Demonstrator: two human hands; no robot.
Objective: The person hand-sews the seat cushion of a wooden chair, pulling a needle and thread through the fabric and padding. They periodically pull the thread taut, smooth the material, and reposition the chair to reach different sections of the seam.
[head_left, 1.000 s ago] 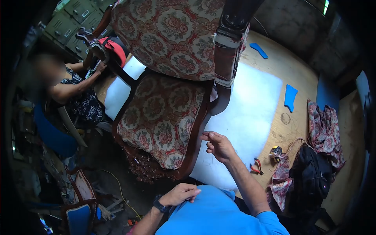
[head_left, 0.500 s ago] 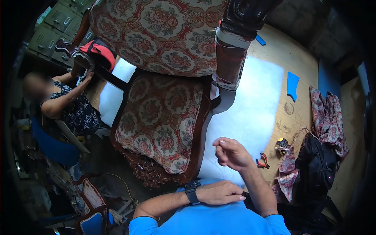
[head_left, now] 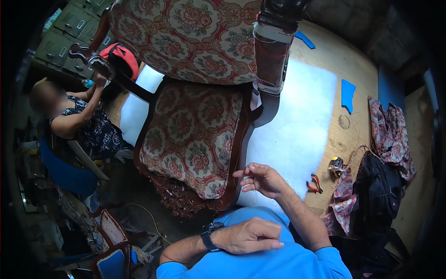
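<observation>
Right hand (head_left: 261, 180), fingers pinched as if on thread, too fine to confirm, beside chair seat (head_left: 195, 139) edge at centre frame; left hand (head_left: 248, 235) flat, empty, on shirt; likely stitching, next pull needs tension.

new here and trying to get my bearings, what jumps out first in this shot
The floral upholstered chair with its dark carved wood frame fills the centre, lying on a wooden workbench over white padding. The right hand hovers at the seat's near edge, and red-handled pliers lie just right of it.
</observation>
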